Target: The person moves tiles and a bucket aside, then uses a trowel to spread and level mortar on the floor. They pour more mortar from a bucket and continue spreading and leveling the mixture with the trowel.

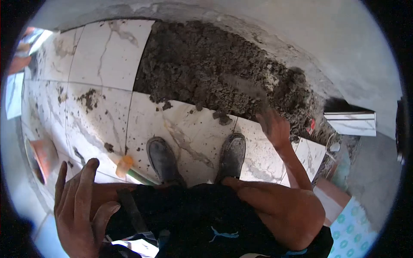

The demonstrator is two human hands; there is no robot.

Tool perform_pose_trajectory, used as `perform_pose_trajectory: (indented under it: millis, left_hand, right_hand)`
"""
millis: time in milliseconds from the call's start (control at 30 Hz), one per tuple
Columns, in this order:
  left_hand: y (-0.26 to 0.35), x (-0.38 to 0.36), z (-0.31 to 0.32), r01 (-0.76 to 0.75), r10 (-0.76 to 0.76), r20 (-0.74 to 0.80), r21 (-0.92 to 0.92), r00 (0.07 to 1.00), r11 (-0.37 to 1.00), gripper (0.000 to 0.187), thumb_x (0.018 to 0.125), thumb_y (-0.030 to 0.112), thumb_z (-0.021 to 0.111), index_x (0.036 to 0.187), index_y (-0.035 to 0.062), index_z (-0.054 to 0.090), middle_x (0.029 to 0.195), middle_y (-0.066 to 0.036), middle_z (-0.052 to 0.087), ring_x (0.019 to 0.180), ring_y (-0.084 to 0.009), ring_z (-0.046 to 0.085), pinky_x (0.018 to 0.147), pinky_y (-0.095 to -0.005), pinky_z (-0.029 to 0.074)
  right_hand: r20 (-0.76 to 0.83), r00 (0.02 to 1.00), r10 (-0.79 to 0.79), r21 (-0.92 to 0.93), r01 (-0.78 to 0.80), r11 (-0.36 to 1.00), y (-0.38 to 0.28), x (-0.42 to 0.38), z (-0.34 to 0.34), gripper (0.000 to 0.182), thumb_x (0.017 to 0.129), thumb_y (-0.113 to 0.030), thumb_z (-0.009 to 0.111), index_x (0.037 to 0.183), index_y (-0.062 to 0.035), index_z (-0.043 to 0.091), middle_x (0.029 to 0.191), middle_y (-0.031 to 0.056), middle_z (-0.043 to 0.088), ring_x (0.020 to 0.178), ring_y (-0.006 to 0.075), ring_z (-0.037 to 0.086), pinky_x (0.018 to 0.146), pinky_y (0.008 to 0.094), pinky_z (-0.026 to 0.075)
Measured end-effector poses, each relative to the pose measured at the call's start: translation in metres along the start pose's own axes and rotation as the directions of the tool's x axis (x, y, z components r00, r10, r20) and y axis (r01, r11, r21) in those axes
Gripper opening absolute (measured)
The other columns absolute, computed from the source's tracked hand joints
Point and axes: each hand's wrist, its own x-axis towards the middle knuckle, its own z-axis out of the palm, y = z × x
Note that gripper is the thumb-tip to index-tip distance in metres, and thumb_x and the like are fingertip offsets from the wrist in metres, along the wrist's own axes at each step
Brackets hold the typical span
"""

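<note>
My right hand (275, 127) is closed at the edge of a bed of dark, crumbly mortar (193, 60). From it a blurred, mortar-coated trowel (246, 86) reaches out over the bed; its handle is mostly hidden by my fingers. My left hand (79, 210) is raised near my left knee, fingers stretched and apart, holding nothing. White marble-patterned tiles (109, 56) lie to the left of the mortar and along its near side, spotted with crumbs of mortar. My grey shoes (163, 159) stand on the near tiles.
A mallet (124, 166) with an orange head and green handle lies left of my feet. Farther left is an orange bucket (45, 157) on its side. Cut tiles (350, 123) and scraps lie at the right by the wall (344, 51). Part of another person (19, 62) shows at upper left.
</note>
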Motion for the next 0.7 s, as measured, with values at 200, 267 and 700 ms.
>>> perform_pose_trajectory:
  millis: [200, 267, 700]
  left_hand:
    - [-0.021, 0.007, 0.013, -0.051, -0.003, -0.193, -0.273, 0.981, 0.961, 0.045, 0.082, 0.022, 0.044, 0.12, -0.0015, 0.039, 0.118, -0.016, 0.048, 0.113, -0.0297, 0.044, 0.099, -0.0395, 0.03]
    - [-0.023, 0.003, 0.013, -0.071, -0.025, -0.265, -0.346, 0.964, 0.935, 0.046, 0.083, 0.022, 0.042, 0.121, -0.0023, 0.038, 0.118, -0.017, 0.048, 0.112, -0.03, 0.044, 0.098, -0.0398, 0.031]
    - [-0.117, 0.089, 0.113, -0.116, -0.299, -0.459, -0.681, 0.837, 0.723, 0.042, 0.082, 0.011, 0.054, 0.122, 0.0052, 0.044, 0.115, -0.012, 0.054, 0.1, -0.0187, 0.053, 0.086, -0.0301, 0.04]
  right_hand:
    - [0.2, 0.872, -0.447, 0.03, 0.451, 0.892, 0.004, -0.032, 0.024, 0.026, 0.079, -0.031, 0.058, 0.083, -0.007, 0.048, 0.071, 0.0089, 0.053, 0.049, 0.0175, 0.053, 0.037, 0.0306, 0.042]
    - [0.064, 0.92, -0.386, -0.109, 0.391, 0.914, 0.032, -0.024, 0.062, 0.028, 0.078, -0.031, 0.059, 0.086, -0.0062, 0.049, 0.072, 0.0094, 0.054, 0.051, 0.0185, 0.053, 0.038, 0.0326, 0.043]
    - [0.488, 0.845, 0.218, 0.403, -0.44, 0.802, -0.054, 0.092, 0.041, 0.055, 0.088, -0.043, 0.039, 0.108, 0.0078, 0.048, 0.091, 0.0255, 0.057, 0.08, 0.0349, 0.058, 0.075, 0.0446, 0.046]
